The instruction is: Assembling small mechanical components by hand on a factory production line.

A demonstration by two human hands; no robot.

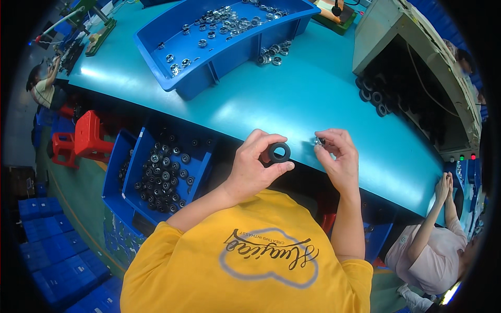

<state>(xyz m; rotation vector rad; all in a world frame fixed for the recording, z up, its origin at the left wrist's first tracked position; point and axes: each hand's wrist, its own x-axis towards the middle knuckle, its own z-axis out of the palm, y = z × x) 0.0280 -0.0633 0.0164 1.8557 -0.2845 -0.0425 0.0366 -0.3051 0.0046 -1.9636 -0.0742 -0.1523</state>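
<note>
A black rubber ring, like a small toy tyre (273, 153), is gripped between the thumb and index finger of my left hand (248, 164). Light shows through its round hole. To its right, my right hand (340, 159) pinches a small shiny silver wheel hub (319, 141) at its fingertips, partly covered by the fingers. Hub and tyre are apart, both held over the near edge of the turquoise table (235, 117). Similar silver hubs (229, 23) lie scattered in a large blue tray (190, 86) ahead of me, with a few more hubs (274, 53) beside it on the table.
Black tyres (373, 98) spill from an open, pale metal housing (389, 44) at the right. Below the table on my left, a blue bin (201, 172) holds many black-rimmed wheels (164, 175). Red stools (94, 135) stand farther left. A co-worker (430, 250) sits at right, another at far left.
</note>
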